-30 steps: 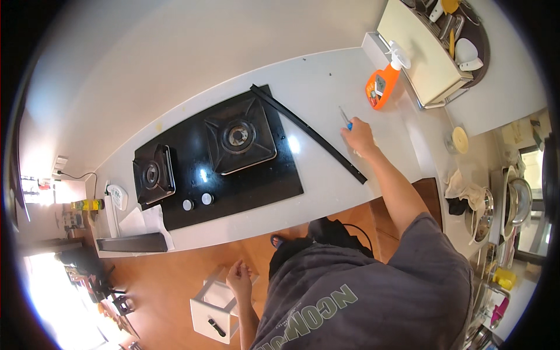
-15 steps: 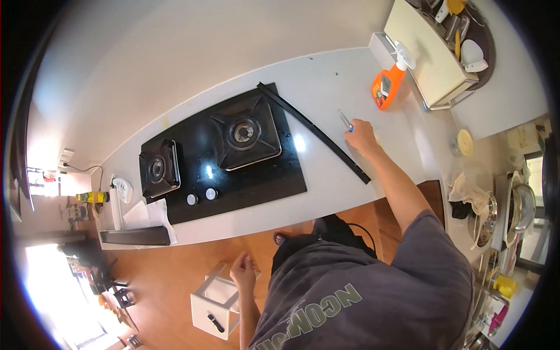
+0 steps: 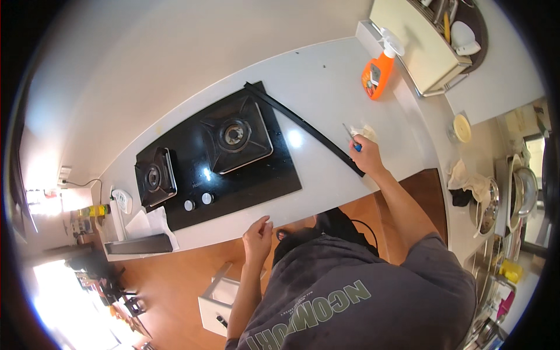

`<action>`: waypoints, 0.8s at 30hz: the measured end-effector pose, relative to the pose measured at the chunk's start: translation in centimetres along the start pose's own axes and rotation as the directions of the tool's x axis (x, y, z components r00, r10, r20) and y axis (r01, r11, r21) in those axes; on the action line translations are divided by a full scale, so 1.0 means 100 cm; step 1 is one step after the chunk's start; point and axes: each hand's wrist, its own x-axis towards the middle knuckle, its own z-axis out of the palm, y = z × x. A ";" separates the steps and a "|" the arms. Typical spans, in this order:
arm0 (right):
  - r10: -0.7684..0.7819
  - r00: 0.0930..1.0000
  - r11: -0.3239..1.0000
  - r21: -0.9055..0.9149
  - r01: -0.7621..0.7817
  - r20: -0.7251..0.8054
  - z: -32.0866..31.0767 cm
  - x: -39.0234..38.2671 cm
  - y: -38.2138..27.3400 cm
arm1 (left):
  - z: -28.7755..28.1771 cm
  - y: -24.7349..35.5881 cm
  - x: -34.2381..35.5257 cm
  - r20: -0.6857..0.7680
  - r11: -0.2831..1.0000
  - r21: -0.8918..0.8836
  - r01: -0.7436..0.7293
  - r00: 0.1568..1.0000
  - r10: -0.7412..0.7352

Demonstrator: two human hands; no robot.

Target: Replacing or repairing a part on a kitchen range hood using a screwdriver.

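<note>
My right hand (image 3: 366, 155) rests on the white counter (image 3: 326, 87), closed around a small tool with a blue handle and thin metal tip (image 3: 352, 139), with a bit of white cloth (image 3: 367, 131) just beyond it. The hand sits at the near end of a long black strip (image 3: 303, 127) lying diagonally beside the black two-burner gas hob (image 3: 216, 154). My left hand (image 3: 257, 235) is at the counter's front edge below the hob, fingers loosely curled, holding nothing.
An orange spray bottle (image 3: 374, 73) stands at the counter's far right, beside a dish rack (image 3: 431, 41). A black tray and white paper (image 3: 143, 233) lie at the left end. An open white drawer unit (image 3: 219, 297) stands on the wooden floor below.
My left hand rose from down near the drawer unit to the counter's front edge. My right hand with the tool stayed at the black strip's end.
</note>
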 end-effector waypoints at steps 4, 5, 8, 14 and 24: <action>0.028 0.999 1.000 0.006 -0.028 0.032 -0.010 -0.015 0.010 | 0.013 0.023 0.015 0.088 0.992 0.013 -0.123 0.989 0.122; 0.082 0.996 0.995 0.057 -0.084 0.034 -0.010 -0.018 0.017 | 0.015 0.033 0.016 0.099 0.992 0.014 -0.125 0.987 0.123; 0.080 0.995 0.992 0.088 -0.085 0.065 -0.014 -0.027 0.011 | 0.016 0.042 0.018 0.177 0.998 -0.067 -0.003 0.984 0.015; -0.011 0.988 0.988 -0.149 0.034 0.154 -0.002 -0.029 0.018 | 0.017 0.042 0.022 0.178 1.000 0.003 -0.023 0.984 0.023; 0.111 0.945 0.993 -0.084 -0.089 0.307 0.000 -0.020 0.018 | 0.017 0.047 0.025 0.185 0.999 0.021 -0.047 0.982 0.042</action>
